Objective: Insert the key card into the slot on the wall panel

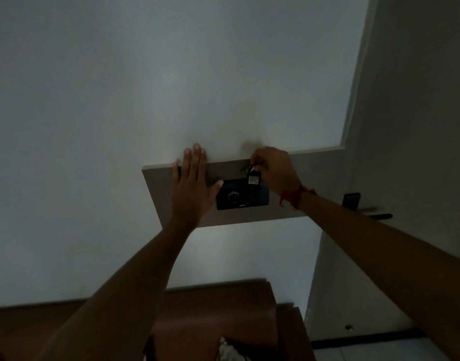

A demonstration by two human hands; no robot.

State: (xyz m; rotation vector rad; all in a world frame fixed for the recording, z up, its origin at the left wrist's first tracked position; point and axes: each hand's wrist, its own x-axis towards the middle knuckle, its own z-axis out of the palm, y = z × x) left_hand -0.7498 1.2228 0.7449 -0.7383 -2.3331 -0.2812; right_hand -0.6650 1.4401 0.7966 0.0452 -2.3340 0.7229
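A dark rectangular wall panel [240, 198] with a round dial sits on a beige backing board [236, 217] on the white wall. My right hand [275, 170] pinches a small dark key card [253, 177] with a pale label, held at the panel's top right edge. A metal ring shows beside the card. Whether the card is inside the slot I cannot tell. My left hand [191, 186] lies flat with fingers spread on the board's left part, its thumb touching the panel's left edge. A red thread is tied around my right wrist.
A door [411, 126] with a dark handle [377, 214] stands to the right of the board. Brown wooden furniture [218, 313] sits below against the wall. The room is dim.
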